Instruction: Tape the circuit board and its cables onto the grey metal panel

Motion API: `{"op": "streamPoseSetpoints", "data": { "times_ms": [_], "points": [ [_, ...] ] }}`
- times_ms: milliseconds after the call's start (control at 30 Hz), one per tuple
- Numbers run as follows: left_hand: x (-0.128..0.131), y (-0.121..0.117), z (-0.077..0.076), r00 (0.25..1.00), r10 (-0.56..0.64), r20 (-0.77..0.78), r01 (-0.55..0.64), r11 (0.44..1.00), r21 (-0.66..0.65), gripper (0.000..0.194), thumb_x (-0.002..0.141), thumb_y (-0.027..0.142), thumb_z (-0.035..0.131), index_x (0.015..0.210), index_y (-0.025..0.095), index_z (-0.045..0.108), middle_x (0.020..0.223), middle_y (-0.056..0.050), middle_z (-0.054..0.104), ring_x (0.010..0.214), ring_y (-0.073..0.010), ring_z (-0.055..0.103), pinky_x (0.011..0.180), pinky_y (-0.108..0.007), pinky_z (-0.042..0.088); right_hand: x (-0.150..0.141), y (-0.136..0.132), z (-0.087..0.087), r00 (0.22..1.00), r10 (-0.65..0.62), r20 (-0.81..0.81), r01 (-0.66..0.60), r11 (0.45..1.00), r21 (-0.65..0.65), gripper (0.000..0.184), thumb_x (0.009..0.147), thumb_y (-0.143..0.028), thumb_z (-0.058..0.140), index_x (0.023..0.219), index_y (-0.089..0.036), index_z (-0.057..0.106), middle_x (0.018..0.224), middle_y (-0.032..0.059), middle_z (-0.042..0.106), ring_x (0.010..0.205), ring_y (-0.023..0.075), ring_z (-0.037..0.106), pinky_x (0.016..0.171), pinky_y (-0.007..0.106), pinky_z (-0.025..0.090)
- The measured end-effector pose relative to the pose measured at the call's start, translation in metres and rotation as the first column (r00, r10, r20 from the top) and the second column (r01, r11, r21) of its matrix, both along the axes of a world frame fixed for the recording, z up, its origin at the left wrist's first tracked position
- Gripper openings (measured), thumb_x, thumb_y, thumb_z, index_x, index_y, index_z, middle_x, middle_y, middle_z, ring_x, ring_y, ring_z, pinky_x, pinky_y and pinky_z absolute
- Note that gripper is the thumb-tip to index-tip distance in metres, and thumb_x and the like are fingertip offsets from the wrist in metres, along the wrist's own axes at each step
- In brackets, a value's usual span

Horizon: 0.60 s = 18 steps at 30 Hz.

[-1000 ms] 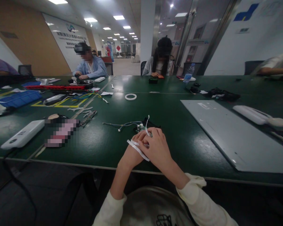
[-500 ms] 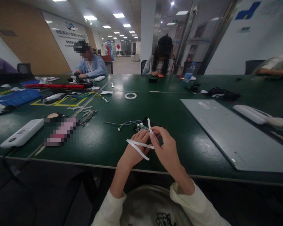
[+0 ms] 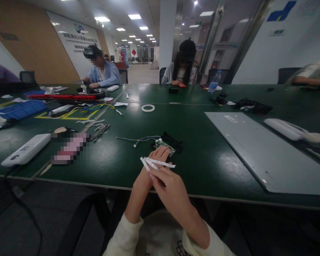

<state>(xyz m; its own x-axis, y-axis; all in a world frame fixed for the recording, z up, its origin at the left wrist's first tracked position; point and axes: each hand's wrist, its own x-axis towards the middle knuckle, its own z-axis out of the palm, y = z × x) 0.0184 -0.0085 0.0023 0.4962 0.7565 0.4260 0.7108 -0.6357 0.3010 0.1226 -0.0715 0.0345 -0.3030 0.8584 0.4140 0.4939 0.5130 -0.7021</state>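
My left hand [image 3: 156, 155] lies flat on the green table, fingers stretched out, its fingertips touching a small green circuit board [image 3: 164, 144]. Thin wires [image 3: 138, 139] run left from the board, and a black plastic part [image 3: 173, 141] sits just behind it. Several white tape strips [image 3: 160, 163] stick to the back of my left hand. My right hand [image 3: 173, 193] reaches over the left wrist, its fingers pinched on the near end of one strip.
A white tape ring [image 3: 148, 108] lies farther out. A large grey panel [image 3: 256, 149] covers the right side, with a white device [image 3: 288, 129] beyond it. Another white device [image 3: 25, 150] and a blue tray [image 3: 21, 110] are at left. People sit across the table.
My right hand drew back from the board toward me and now pinches a strip at the back of my left hand. The board is uncovered. The left hand stayed put.
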Motion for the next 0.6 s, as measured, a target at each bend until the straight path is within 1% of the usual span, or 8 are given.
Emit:
{"op": "streamPoseSetpoints", "data": {
  "times_ms": [67,133,200,300,367,500,567,600],
  "points": [
    [0.000,-0.001,0.002,1.000,0.012,-0.017,-0.011,1.000,0.023,0.044,0.089,0.027,0.040,0.132,0.016,0.038,0.137,-0.010,0.043,0.130,-0.0212,0.036,0.107,-0.040,0.034,0.001,-0.002,-0.001,0.993,-0.027,0.113,0.025,0.999,0.026,0.033,0.085,-0.011,0.045,0.109,-0.022,0.064,0.111,0.0031,0.062,0.100,0.0180,0.057,0.088,0.031,0.046],
    [0.000,-0.002,0.003,1.000,0.024,-0.019,-0.023,0.999,0.032,0.042,0.089,0.026,0.039,0.130,0.017,0.040,0.135,-0.010,0.045,0.128,-0.0217,0.038,0.106,-0.039,0.036,0.001,-0.004,0.000,0.979,-0.049,0.200,0.041,0.998,0.046,0.039,0.085,-0.010,0.044,0.119,-0.025,0.058,0.115,0.0018,0.060,0.100,0.0174,0.057,0.088,0.030,0.045],
    [0.001,0.000,0.002,0.999,0.025,-0.022,-0.025,0.999,0.032,0.040,0.089,0.027,0.040,0.127,0.017,0.043,0.133,-0.009,0.048,0.126,-0.0224,0.041,0.103,-0.039,0.039,0.001,-0.005,0.002,0.956,-0.077,0.284,0.061,0.996,0.064,0.043,0.086,-0.010,0.044,0.125,-0.026,0.053,0.112,0.0014,0.061,0.096,0.0178,0.057,0.087,0.031,0.046],
    [0.002,0.006,-0.002,0.999,0.026,-0.034,-0.025,0.999,0.035,0.038,0.088,0.026,0.043,0.125,0.016,0.045,0.131,-0.010,0.050,0.124,-0.0235,0.043,0.102,-0.040,0.041,0.001,-0.006,0.004,0.909,-0.124,0.397,0.084,0.990,0.117,0.044,0.085,-0.010,0.046,0.126,-0.025,0.053,0.100,0.0029,0.065,0.087,0.0194,0.058,0.080,0.033,0.048],
    [0.003,0.008,-0.004,0.999,0.029,-0.038,-0.027,0.999,0.034,0.038,0.087,0.025,0.044,0.124,0.015,0.046,0.130,-0.011,0.050,0.124,-0.0240,0.044,0.101,-0.040,0.041,0.000,-0.006,0.004,0.892,-0.149,0.428,0.082,0.982,0.171,0.045,0.084,-0.009,0.046,0.126,-0.023,0.053,0.098,0.0044,0.065,0.085,0.0195,0.057,0.077,0.033,0.049],
    [0.003,0.003,-0.001,0.999,0.035,-0.028,-0.034,0.998,0.044,0.039,0.088,0.024,0.042,0.126,0.017,0.043,0.132,-0.009,0.048,0.124,-0.0236,0.043,0.102,-0.041,0.040,-0.001,-0.008,0.005,0.891,-0.203,0.407,0.096,0.959,0.267,0.041,0.084,-0.010,0.048,0.121,-0.023,0.057,0.097,0.0068,0.062,0.086,0.0198,0.053,0.076,0.034,0.048],
    [0.003,-0.002,0.003,0.999,0.035,-0.026,-0.034,0.998,0.049,0.040,0.088,0.022,0.041,0.128,0.019,0.041,0.134,-0.008,0.047,0.126,-0.0223,0.041,0.104,-0.040,0.038,-0.001,-0.010,0.007,0.892,-0.195,0.408,0.074,0.953,0.295,0.041,0.084,-0.010,0.049,0.122,-0.023,0.057,0.097,0.0077,0.060,0.085,0.0207,0.051,0.075,0.036,0.048],
    [0.003,-0.004,0.004,0.998,0.056,-0.013,-0.055,0.997,0.052,0.040,0.087,0.021,0.041,0.128,0.021,0.041,0.134,-0.007,0.047,0.126,-0.0211,0.041,0.105,-0.038,0.038,0.000,-0.010,0.009,0.897,-0.174,0.407,0.049,0.953,0.299,0.042,0.083,-0.011,0.049,0.122,-0.023,0.057,0.097,0.0080,0.059,0.085,0.0210,0.050,0.075,0.037,0.047]
  ]
}}
